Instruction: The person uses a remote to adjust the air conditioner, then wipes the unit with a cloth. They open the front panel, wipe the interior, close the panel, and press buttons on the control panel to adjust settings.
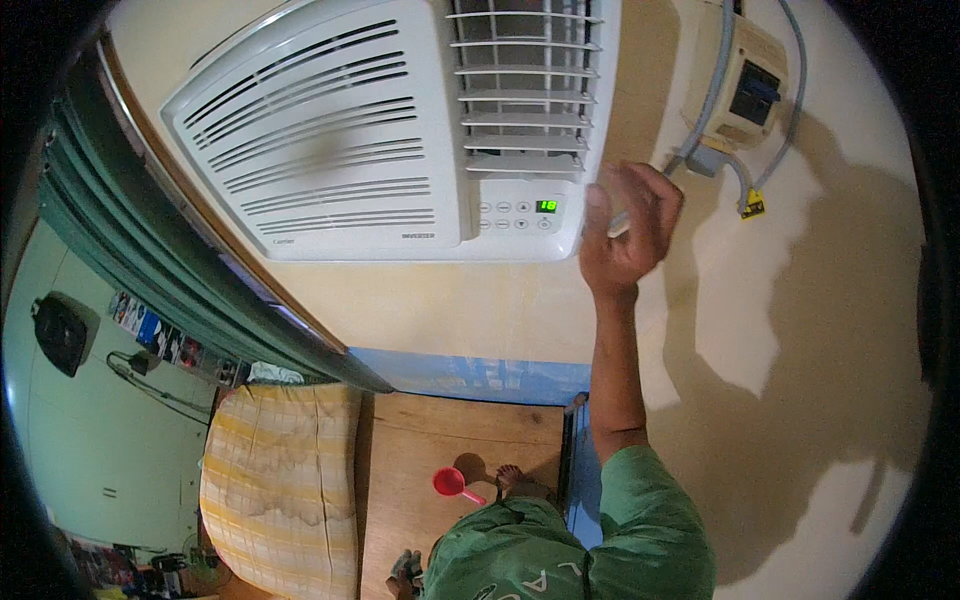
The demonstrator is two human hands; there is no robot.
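A white window air conditioner (340, 150) with slanted slots, louvres and a lit green display fills the upper middle of the head view. By its lower right corner is my raised right hand (630, 235), thumb along the unit's edge and fingers curled over. A pale sliver shows between thumb and fingers; I cannot make out what it is, and the fingertips are slightly blurred. Low down, beside my green shirt, my left hand (400, 585) is partly visible, closed round a small greyish thing (407, 563) whose kind is unclear.
A wall-mounted breaker box (745, 95) with grey cables sits right of the unit. Green curtains (150, 230) hang at the left. Below lie a yellow checked cushion or mattress (280, 480) and a red dipper (450, 483) on a wooden surface (420, 430), near my foot.
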